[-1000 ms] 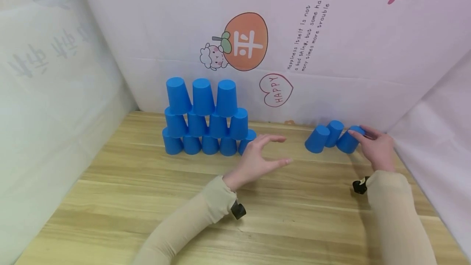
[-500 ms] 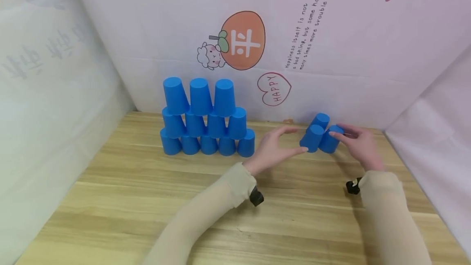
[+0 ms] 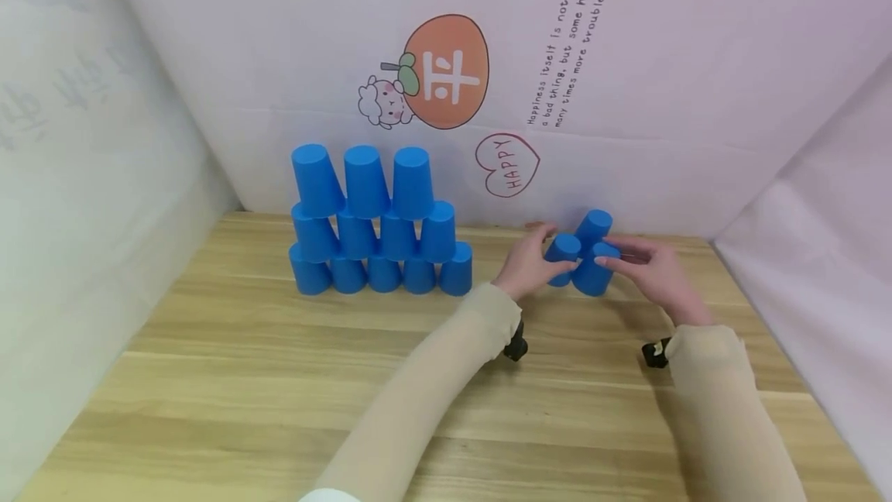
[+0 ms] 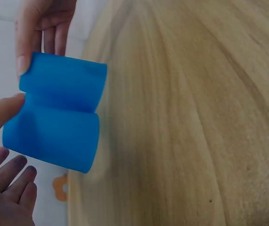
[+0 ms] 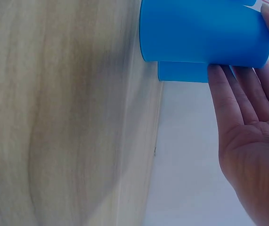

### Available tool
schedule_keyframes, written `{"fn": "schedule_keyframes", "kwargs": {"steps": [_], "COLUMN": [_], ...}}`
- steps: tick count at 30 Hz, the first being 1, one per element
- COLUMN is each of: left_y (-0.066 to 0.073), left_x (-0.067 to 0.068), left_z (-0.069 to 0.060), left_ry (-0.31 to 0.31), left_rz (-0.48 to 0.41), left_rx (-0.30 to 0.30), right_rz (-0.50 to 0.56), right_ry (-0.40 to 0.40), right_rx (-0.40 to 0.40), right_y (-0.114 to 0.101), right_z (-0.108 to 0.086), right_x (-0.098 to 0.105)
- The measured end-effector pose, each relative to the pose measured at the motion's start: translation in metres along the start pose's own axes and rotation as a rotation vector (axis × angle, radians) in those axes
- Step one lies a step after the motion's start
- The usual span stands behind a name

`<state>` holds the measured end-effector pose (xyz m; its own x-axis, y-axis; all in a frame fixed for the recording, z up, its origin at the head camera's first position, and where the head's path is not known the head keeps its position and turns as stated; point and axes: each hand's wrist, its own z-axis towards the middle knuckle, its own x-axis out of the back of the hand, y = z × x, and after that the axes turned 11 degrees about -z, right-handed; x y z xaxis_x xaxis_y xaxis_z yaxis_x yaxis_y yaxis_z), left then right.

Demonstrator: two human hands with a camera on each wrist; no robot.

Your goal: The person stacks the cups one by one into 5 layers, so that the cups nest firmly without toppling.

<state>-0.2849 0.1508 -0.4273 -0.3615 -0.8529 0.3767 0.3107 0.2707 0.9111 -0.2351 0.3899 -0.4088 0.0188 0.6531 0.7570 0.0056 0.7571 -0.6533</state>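
Three upside-down blue cups stand bunched at the table's back right. In the head view my left hand is around the left cup, thumb across its front and fingers on its far side. My right hand grips the front right cup between thumb and fingers. The third cup stands behind these two, partly hidden. In the left wrist view, the left-hand cup and the right-hand cup lie side against side. The right wrist view shows fingers beneath the held cup.
Left of the hands stands a three-row wall of upside-down blue cups, narrower toward the top. A printed white cloth hangs behind the wooden table, with more cloth at both sides.
My right hand has moved left with its cup, and the three cups have shifted left and closed together. My left hand has moved right, away from the cup wall, onto the left cup.
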Motion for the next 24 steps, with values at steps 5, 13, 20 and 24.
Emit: {"fn": "schedule_keyframes", "kwargs": {"steps": [5,13,20,24], "left_y": [-0.001,-0.005,-0.007,0.015], "left_x": [-0.002,-0.004,-0.007,0.008], "left_z": [0.001,-0.003,-0.007,-0.015], "left_ry": [0.038,0.023,0.002,0.008], "left_rz": [0.034,0.056,0.003,-0.105], "left_rx": [-0.011,-0.024,-0.051,-0.149], "right_rz": [0.012,0.002,0.023,0.024], "right_ry": [0.017,0.033,0.041,0.045], "right_rx": [0.027,0.018,0.033,0.025], "right_y": [-0.002,-0.001,0.001,0.002], "right_z": [0.001,0.001,0.000,-0.001], "right_x": [-0.001,-0.004,-0.006,-0.004]}}
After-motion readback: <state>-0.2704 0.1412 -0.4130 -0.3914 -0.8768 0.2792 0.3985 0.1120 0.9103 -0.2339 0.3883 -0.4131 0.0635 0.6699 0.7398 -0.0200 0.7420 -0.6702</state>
